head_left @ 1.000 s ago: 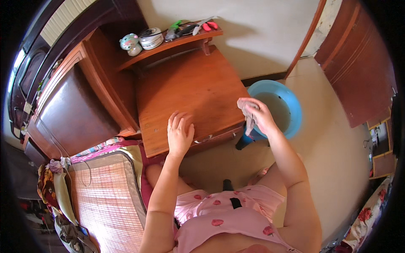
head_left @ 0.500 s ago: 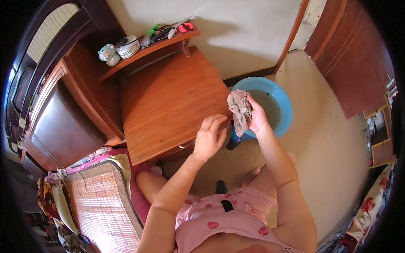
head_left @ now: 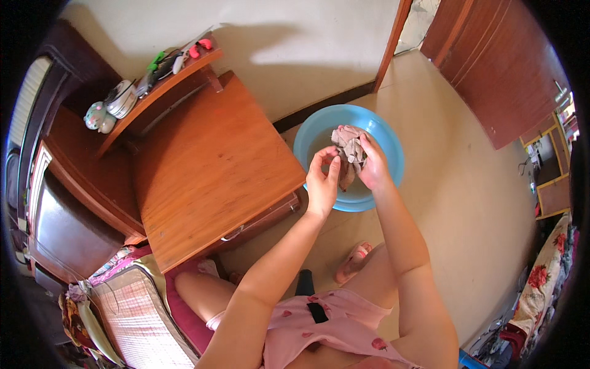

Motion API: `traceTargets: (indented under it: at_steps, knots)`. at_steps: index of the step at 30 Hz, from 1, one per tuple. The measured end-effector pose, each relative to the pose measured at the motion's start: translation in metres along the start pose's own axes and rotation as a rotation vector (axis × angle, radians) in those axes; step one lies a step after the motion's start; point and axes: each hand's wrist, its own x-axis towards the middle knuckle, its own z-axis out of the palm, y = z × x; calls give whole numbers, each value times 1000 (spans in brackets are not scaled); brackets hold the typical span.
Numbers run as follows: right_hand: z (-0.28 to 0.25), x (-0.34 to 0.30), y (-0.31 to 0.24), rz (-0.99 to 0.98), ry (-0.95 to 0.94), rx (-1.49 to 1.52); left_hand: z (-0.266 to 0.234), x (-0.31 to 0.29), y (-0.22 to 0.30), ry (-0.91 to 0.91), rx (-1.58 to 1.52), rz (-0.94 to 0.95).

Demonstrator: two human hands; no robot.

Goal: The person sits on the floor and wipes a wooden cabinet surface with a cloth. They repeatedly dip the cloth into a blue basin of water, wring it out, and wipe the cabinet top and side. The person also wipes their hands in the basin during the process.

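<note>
My right hand [head_left: 374, 165] grips a crumpled, greyish-beige cloth [head_left: 350, 141], thumb on its right side and part of the cloth hanging lower. Close by on the left, my left hand [head_left: 323, 184] has thumb and fingertips drawn together at the cloth's left edge. Whatever lies between those fingertips is too small to make out. Both hands are above a round light-blue basin [head_left: 301, 144] on the floor. Greyish water shows inside it, partly hidden by my hands and the cloth.
A wooden desk [head_left: 209, 172] stands left of the basin, with a drawer handle at its front. Its raised shelf [head_left: 166, 83] carries a figurine, a white round container and tools. A brown door [head_left: 498, 80] is at the right. A bed mat [head_left: 147, 313] lies lower left.
My left hand has come right, up to the cloth, and its fingers have drawn together. The cloth, still in my right hand, is now over the basin's middle. The view has shifted.
</note>
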Motion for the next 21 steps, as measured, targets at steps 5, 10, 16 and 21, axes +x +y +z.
traceTargets:
  at_steps: [5, 10, 16, 21]
  knots:
    - [-13, 4, -6, -78, 12, -88, 22, 9, -18, 29, -172, -97]
    - [-21, 8, -7, -118, -20, -131, 26, 14, -30, 62, -244, -94]
    - [-26, 11, -8, -122, 3, -109, 25, 12, -32, 84, -214, -49]
    - [-27, 9, -12, -109, 28, -111, 24, 9, -28, 50, -99, 7]
